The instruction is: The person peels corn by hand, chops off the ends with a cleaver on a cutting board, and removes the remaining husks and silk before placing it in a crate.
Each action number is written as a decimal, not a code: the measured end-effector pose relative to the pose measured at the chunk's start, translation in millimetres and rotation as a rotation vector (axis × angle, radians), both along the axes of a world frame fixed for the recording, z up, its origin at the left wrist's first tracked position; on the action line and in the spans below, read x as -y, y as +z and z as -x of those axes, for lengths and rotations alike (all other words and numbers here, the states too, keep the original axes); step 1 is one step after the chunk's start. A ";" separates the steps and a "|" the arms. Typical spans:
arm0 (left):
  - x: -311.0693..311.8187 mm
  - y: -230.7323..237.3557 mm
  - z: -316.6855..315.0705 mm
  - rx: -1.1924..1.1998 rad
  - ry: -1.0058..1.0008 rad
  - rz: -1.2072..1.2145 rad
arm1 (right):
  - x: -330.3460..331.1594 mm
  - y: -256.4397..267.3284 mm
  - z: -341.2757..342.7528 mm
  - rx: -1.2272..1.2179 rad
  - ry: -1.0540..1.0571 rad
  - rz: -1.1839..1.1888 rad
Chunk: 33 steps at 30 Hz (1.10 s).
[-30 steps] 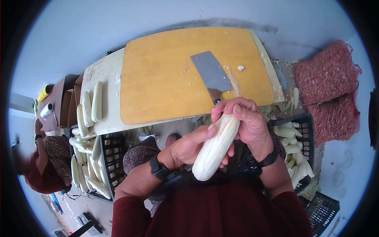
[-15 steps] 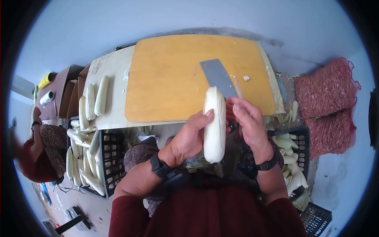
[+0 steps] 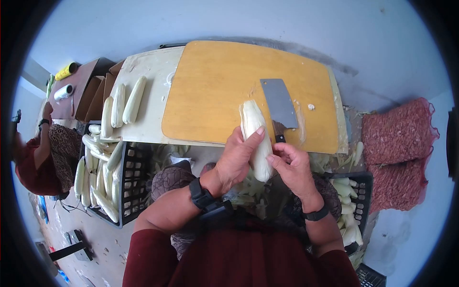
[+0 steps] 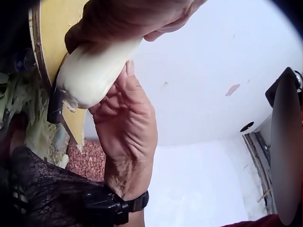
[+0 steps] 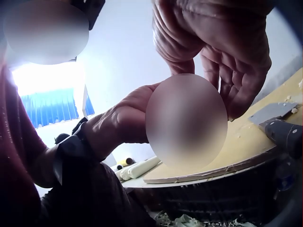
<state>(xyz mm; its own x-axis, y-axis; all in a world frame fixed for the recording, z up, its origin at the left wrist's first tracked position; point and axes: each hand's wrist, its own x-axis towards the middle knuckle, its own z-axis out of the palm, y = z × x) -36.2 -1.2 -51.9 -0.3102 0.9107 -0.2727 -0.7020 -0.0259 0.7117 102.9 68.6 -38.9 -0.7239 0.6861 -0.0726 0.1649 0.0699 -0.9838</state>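
A pale corn ear in thin husk (image 3: 257, 143) is gripped by my left hand (image 3: 235, 160), the thumb lying across its near face. My right hand (image 3: 295, 173) has its thumb and curled fingers at the ear's lower right side. In the left wrist view the ear (image 4: 94, 73) lies between both hands, the right hand (image 4: 125, 118) touching its blunt end. A blurred patch hides most of the ear in the right wrist view. On the yellow board (image 3: 215, 86) a cleaver (image 3: 279, 105) lies flat, handle toward me.
Several ears (image 3: 135, 100) lie on the board's left. Black crates of ears stand at left (image 3: 125, 191) and right (image 3: 366, 191). Red mesh sacks (image 3: 399, 129) are at far right. Another person (image 3: 45, 158) sits at far left. Husks (image 3: 248, 191) litter the floor.
The ear swung from slanting down-left to nearly upright, its narrow end now toward the board. My right hand moved from its top end to its lower end. The head view shifted.
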 end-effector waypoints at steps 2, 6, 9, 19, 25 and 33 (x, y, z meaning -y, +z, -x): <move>0.2 2.0 -3.0 0.068 -0.004 0.013 | -1.4 -1.2 -1.3 0.007 -0.028 -0.003; -4.4 -2.7 -1.0 0.228 -0.086 0.008 | -4.6 3.7 -3.1 0.041 -0.114 -0.051; -4.9 -2.1 -2.8 0.235 -0.071 -0.013 | -7.3 4.2 -5.3 0.052 -0.113 -0.058; 1.0 -2.4 1.3 0.246 -0.121 -0.073 | -7.7 8.0 -8.6 0.086 -0.077 -0.036; 1.5 1.1 0.4 0.073 -0.134 0.026 | -5.7 8.0 -5.5 0.094 -0.114 -0.092; 0.8 -2.0 -8.0 -0.040 -0.143 -0.013 | -6.4 5.9 -2.3 0.062 -0.196 -0.220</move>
<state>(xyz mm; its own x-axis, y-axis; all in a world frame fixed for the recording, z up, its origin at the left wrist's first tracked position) -28.2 -2.0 -53.9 -0.1879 0.9497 -0.2506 -0.6700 0.0627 0.7397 105.2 74.9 -32.9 -0.5752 0.8163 0.0532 0.2552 0.2409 -0.9364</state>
